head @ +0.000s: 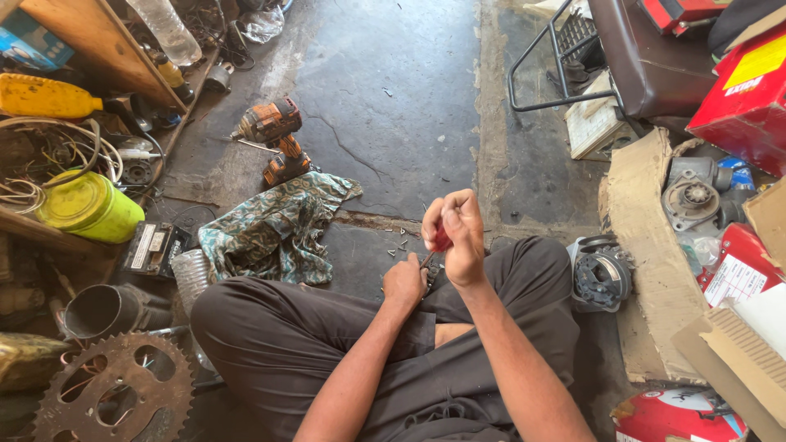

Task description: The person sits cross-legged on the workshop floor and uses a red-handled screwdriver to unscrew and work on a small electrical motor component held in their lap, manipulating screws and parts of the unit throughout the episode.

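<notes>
I sit cross-legged on a concrete floor. My right hand (455, 233) is closed around the red handle of a screwdriver (440, 241), whose shaft points down and to the left. My left hand (404, 282) is wrapped around a small dark part just below, at the screwdriver's tip; the part itself is mostly hidden by my fingers. Several small screws (399, 244) lie loose on the floor just left of my hands.
A patterned green cloth (274, 225) lies to the left, with an orange cordless drill (274, 139) behind it. A grey round motor part (600, 274) sits by my right knee. Cardboard (655, 270), red boxes, a large sprocket (115, 389) and a cluttered wooden shelf surround me.
</notes>
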